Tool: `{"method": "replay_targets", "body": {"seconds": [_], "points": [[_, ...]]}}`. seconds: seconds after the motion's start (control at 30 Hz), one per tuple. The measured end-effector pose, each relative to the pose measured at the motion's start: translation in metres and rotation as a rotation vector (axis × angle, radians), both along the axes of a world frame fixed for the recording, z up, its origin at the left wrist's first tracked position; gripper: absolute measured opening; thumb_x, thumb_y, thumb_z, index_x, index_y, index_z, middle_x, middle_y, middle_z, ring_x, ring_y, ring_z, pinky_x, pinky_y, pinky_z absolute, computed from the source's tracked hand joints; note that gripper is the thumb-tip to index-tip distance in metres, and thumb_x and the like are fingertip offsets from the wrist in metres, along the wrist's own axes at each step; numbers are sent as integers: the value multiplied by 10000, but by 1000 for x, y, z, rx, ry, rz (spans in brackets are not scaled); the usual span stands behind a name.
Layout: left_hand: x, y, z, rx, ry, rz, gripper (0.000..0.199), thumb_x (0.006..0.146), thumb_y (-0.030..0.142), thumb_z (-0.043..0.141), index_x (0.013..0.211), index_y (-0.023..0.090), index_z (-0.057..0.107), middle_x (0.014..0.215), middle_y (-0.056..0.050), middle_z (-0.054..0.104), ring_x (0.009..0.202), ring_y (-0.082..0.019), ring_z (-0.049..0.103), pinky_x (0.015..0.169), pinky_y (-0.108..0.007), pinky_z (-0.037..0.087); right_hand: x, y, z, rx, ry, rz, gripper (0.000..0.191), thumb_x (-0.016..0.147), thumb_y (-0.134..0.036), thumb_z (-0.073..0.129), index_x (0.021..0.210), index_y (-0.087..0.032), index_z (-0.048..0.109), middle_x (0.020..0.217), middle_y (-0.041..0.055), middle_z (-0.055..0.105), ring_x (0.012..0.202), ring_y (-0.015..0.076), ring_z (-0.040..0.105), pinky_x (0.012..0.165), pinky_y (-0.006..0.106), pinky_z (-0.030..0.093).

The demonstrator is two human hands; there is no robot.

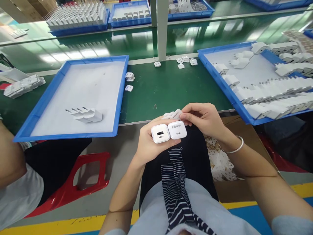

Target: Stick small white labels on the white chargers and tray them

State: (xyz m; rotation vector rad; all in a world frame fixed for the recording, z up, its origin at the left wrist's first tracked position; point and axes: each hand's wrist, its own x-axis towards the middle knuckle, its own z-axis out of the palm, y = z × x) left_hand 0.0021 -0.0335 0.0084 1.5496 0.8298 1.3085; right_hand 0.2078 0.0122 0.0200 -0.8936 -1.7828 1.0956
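My left hand (149, 140) is wrapped round two white charger adapters, side by side with their end faces toward me. The left charger adapter (160, 138) shows a dark USB slot and a smaller slot under it. On the right charger adapter (177, 130) the face reads "Fibaks" above one small slot. Just beyond them, several white face plates (172, 114) lie fanned at my left fingers. My right hand (201, 117) is closed, thumb and fingertips pinching the end of these plates; the lettered one is nearest them.
A blue-rimmed tray (119, 94) at left holds white charger adapters (85, 115). Another blue tray (223, 91) at right holds many more. Loose face plates (129, 88) lie on the green table (156, 88). A post (161, 29) stands behind. Another person's arm (11, 156) is at left.
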Motion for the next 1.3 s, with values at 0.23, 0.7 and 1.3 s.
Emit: {"method": "replay_targets", "body": {"seconds": [0.23,0.7,1.3], "points": [[3,1,-3,52,59,77,424,664,170,902,1065,222,774,1095,-61,784,1053,-220,724,974,-372,583,5,3,0,332,-253,-134,241,924,-209,664,694,-173,600,633,-14,595,569,96,485,548,255,372],[7,8,-17,293,189,273,419,777,159,812,1181,223,721,1263,-99,723,1162,-231,696,1009,-412,589,-1,-40,32,-161,84,-43,206,923,-211,692,725,-182,644,622,-28,570,553,73,468,497,226,341],[7,8,-20,409,278,356,394,826,143,763,1209,191,684,1311,-116,692,1200,-226,676,1018,-381,591,-30,-48,22,-232,108,-54,237,862,-255,756,668,-162,656,604,-28,565,555,74,468,504,216,372]]}}
